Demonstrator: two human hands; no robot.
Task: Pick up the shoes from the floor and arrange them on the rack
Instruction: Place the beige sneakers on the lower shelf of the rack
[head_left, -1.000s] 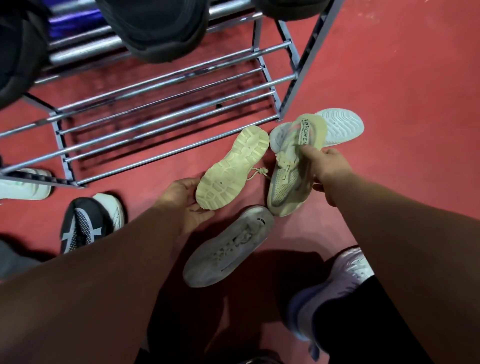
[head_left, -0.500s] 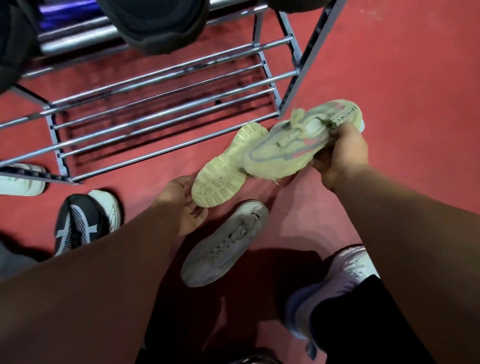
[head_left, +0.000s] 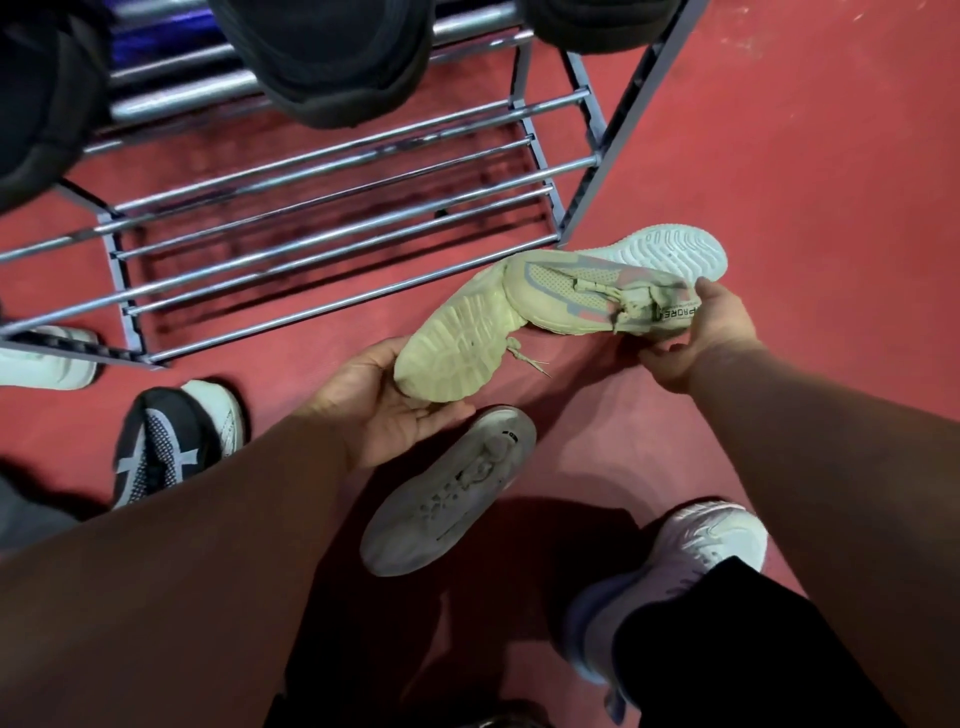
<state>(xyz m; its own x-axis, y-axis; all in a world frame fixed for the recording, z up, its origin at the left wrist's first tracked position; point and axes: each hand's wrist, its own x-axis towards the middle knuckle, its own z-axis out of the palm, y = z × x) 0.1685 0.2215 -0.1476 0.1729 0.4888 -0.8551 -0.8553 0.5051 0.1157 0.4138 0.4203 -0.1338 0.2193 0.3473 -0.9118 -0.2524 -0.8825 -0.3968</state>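
Pointing toe-first at the rack (head_left: 613, 156), one beige shoe (head_left: 587, 296) is gripped heel-end by the right hand (head_left: 711, 332), its upturned mate (head_left: 457, 348) by the left hand (head_left: 374, 410).

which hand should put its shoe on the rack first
Right, probably. The right hand grips a beige shoe by its heel, upper showing, toe toward the rack. The left hand holds the sole-up shoe, which needs turning first.
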